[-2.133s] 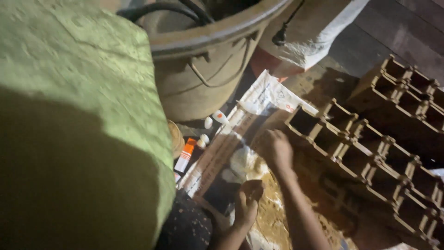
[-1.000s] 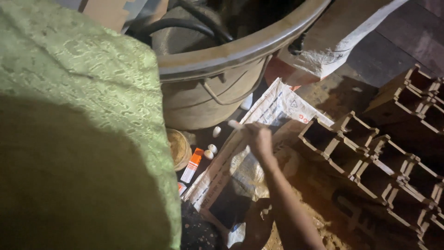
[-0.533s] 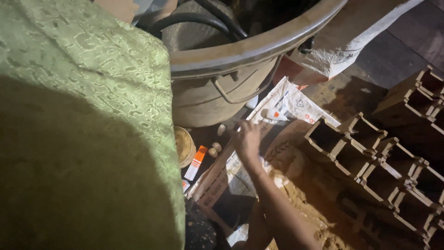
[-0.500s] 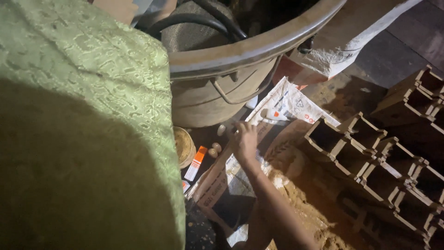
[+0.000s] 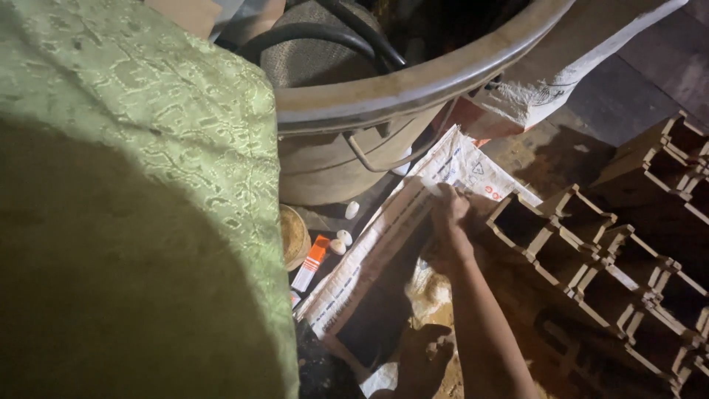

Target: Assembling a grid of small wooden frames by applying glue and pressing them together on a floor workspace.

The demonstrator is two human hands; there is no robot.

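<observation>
Right hand [image 5: 448, 225] touches white printed sack [image 5: 450, 166] (flat).

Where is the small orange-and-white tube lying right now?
In the head view, the orange-and-white tube lies on the ground left of centre, between the round yellowish lid and the printed white sack, just below the big grey tub.

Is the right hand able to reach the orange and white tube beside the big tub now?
Probably yes: the right hand rests on the printed sack, and nothing stands between it and the tube.
</observation>
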